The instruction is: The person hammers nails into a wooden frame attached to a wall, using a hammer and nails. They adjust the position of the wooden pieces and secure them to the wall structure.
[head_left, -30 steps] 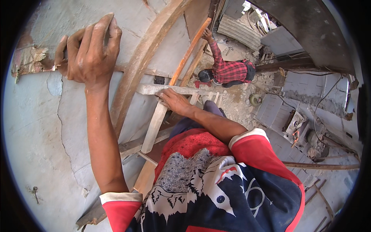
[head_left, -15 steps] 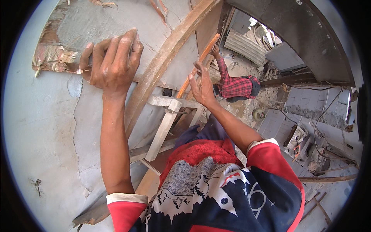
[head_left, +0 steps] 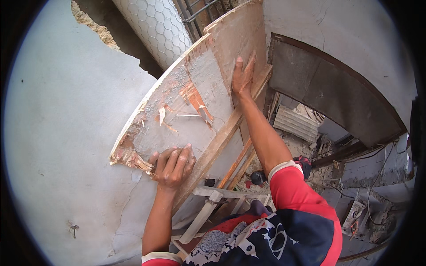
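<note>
A large splintered plywood board [head_left: 202,88] leans against the grey wall, its face smeared with grey mortar and its near left corner torn. My left hand [head_left: 175,167] rests at the board's lower edge, fingers bent and spread against its face; no grip around the edge can be seen. Farther up, my right hand [head_left: 243,82] lies flat on the board's brown part, fingers stretched upward. A long wooden batten [head_left: 222,137] runs slantwise along the board, passing beside both hands. Loose splinters hang from the board's face [head_left: 193,99].
A wooden trestle [head_left: 202,217] stands below the board. Behind its upper edge are a column wrapped in wire mesh [head_left: 155,31] and steel bars [head_left: 195,13]. Rubble covers the lower floor, where a co-worker [head_left: 303,165] is partly hidden by my arm. A nail [head_left: 74,228] sticks from the wall.
My view has tilted up, showing the board's top edge and the mesh-wrapped column. My right hand has moved from the air near the orange strip onto the board; my left stays by the torn corner.
</note>
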The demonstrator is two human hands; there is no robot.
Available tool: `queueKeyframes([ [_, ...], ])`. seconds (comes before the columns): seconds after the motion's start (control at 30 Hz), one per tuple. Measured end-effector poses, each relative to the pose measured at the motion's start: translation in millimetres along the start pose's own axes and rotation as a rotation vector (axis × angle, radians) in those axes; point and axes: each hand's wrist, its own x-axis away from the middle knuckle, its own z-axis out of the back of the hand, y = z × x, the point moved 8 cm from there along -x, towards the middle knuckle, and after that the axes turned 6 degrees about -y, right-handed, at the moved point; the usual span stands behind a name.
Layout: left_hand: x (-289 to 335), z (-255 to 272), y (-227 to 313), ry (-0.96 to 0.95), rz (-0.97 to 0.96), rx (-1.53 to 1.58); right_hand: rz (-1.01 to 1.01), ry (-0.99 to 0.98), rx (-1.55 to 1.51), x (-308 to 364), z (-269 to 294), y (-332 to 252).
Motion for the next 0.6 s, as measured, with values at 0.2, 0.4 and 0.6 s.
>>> queueKeyframes([
  [0.2,3,1,5,-0.145,-0.022,0.025,0.04,0.024,-0.04,5,4,6],
  [0.4,7,-10,3,-0.153,-0.077,-0.07,0.063,0.083,-0.128,-7,0,2],
  [0.6,0,-4,4,-0.08,-0.003,0.001,0.085,0.101,-0.098,-6,0,0],
])
